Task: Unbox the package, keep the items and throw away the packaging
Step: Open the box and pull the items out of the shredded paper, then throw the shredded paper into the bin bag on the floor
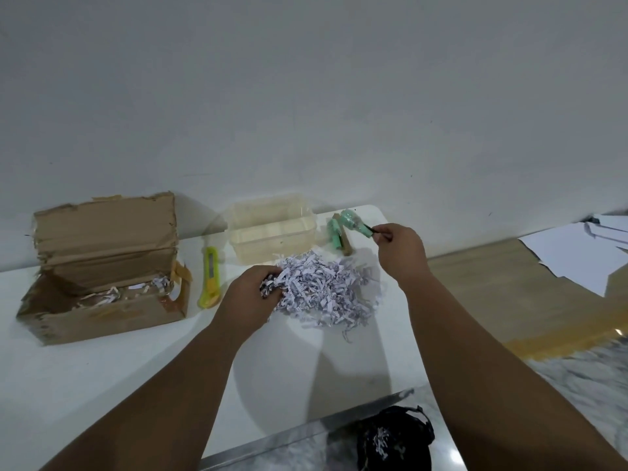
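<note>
One open cardboard box (102, 283) sits well left of the left hand (249, 294), its long axis running left to right, lid flap upright, a few paper strips inside. The left hand is closed on a clump of the shredded paper pile (323, 290). The right hand (399, 248) pinches one green wrapped item (355, 222) pointing up-left. Two more wrapped items (338, 236) lie just left of it. One yellow utility knife (210, 277) lies between box and left hand.
</note>
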